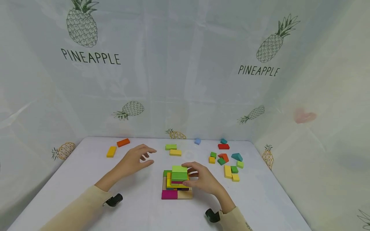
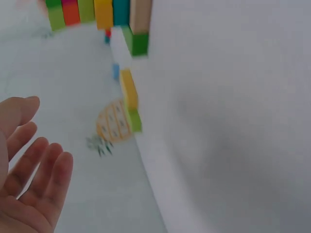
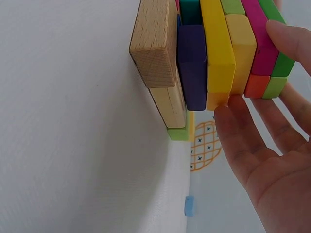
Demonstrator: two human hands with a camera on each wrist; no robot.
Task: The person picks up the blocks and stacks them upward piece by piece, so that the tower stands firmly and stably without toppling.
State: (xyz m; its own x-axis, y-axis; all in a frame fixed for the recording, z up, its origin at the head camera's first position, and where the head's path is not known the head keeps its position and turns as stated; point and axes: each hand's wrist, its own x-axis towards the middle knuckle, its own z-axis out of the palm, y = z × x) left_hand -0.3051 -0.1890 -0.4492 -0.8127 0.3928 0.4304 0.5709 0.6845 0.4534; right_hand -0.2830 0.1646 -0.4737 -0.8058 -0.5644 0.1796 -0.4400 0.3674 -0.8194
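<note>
A layered stack of coloured wooden blocks (image 1: 180, 176) stands on the table, wider at its base, with green blocks on top. Magenta (image 1: 169, 194) and plain wood (image 1: 185, 194) blocks show at the front of its base. My right hand (image 1: 206, 178) is at the right side of the upper layers. In the right wrist view its thumb (image 3: 291, 41) lies over the magenta and green blocks, while the extended fingers (image 3: 240, 128) reach along the block ends. My left hand (image 1: 133, 161) hovers left of the stack, fingers loosely spread, holding nothing.
Behind the stack lie a light green block (image 1: 171, 147) and a yellow block (image 1: 175, 152). An orange block (image 1: 123, 142) and an amber block (image 1: 111, 151) are at the back left. Several mixed blocks, including a teal triangle (image 1: 237, 157), are scattered right. A pineapple-print curtain (image 1: 185, 80) hangs behind.
</note>
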